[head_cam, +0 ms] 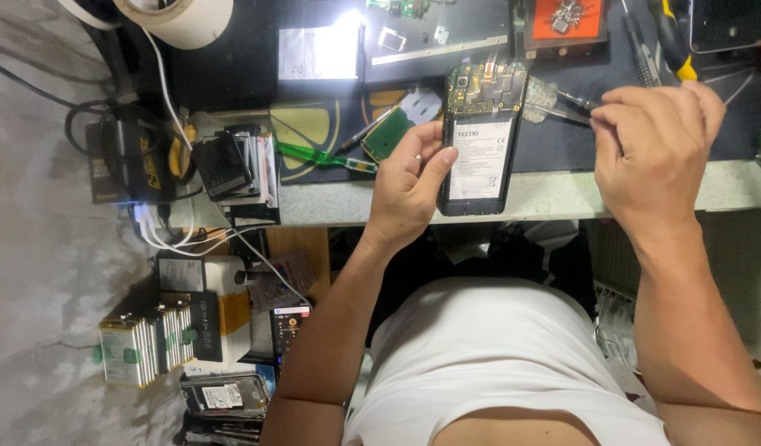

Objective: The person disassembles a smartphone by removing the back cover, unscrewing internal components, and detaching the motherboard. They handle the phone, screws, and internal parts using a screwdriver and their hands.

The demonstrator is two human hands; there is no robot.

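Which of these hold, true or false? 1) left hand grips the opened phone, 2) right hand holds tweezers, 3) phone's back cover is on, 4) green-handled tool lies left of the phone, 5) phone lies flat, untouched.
1) The left hand grips the opened phone: true.
2) The right hand holds tweezers: true; their tips point at the phone's upper edge.
3) The back cover is on: false; the circuit board and the white-labelled battery are exposed.
4) A green-handled tool lies left of the phone: true, on the dark mat.
5) The phone lies flat, untouched: false; the left thumb and fingers clasp its side at the bench edge.
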